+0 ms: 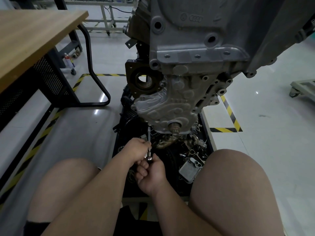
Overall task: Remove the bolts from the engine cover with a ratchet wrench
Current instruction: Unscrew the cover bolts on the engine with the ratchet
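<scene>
The grey cast engine cover (pixel 167 106) hangs on the engine in front of me, its lower edge just above my hands. A thin ratchet wrench extension (pixel 149 135) rises from my hands to a bolt (pixel 149 125) at the cover's lower left corner. My left hand (pixel 136 149) wraps the extension near its lower end. Just below it, my right hand (pixel 150 174) is closed around the ratchet head (pixel 150 158) and handle, most of which is hidden in the fist.
A black tray (pixel 207 133) under the engine holds several loose metal parts and a grey housing (pixel 190 169). A wooden-topped table (pixel 30 40) with black legs stands at left. My bare knees flank the tray. Yellow-black tape marks the floor.
</scene>
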A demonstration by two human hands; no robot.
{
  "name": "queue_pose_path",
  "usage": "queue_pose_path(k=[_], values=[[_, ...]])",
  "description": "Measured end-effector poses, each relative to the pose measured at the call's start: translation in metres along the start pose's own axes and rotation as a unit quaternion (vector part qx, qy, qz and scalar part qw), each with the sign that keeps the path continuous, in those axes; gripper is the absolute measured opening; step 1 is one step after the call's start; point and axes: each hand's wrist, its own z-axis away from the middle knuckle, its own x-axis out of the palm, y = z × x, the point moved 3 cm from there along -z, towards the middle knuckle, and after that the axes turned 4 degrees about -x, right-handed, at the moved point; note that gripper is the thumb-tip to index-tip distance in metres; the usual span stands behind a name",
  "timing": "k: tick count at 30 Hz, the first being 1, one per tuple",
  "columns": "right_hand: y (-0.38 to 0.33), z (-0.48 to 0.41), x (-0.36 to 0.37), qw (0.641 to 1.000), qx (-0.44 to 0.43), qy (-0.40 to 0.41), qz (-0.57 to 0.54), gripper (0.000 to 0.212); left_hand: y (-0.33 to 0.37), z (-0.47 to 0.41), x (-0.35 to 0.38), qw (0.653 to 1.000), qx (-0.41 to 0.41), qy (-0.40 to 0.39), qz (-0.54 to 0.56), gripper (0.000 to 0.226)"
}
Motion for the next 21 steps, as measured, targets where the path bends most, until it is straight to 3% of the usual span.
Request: queue_pose_path(k=[4,8,14,16,18,21], values=[[0.0,0.0,0.0,0.999,-0.008,0.001,0.036,0.048,-0.001,0.001,0.002,1.0,-0.016,0.006,0.017,0.029],[0.001,-0.001,-0.004,0.994,-0.033,0.023,0.099,0.044,0.0,0.0,0.0,0.998,0.018,0.038,-0.041,0.03],[-0.003,0.001,-0.011,0.971,-0.128,0.055,0.193,0.029,-0.001,-0.001,0.002,0.996,0.034,0.051,-0.065,0.036],[-0.005,0.003,-0.011,0.95,-0.19,0.06,0.242,0.022,0.0,-0.001,0.003,0.996,0.04,0.051,-0.064,0.036],[-0.006,0.004,-0.012,0.913,-0.254,0.068,0.313,0.029,-0.001,-0.001,0.004,0.996,0.042,0.05,-0.064,0.038],[-0.009,0.005,-0.015,0.8,-0.306,0.1,0.507,0.033,-0.001,-0.001,0.004,0.997,0.044,0.04,-0.056,0.042]])
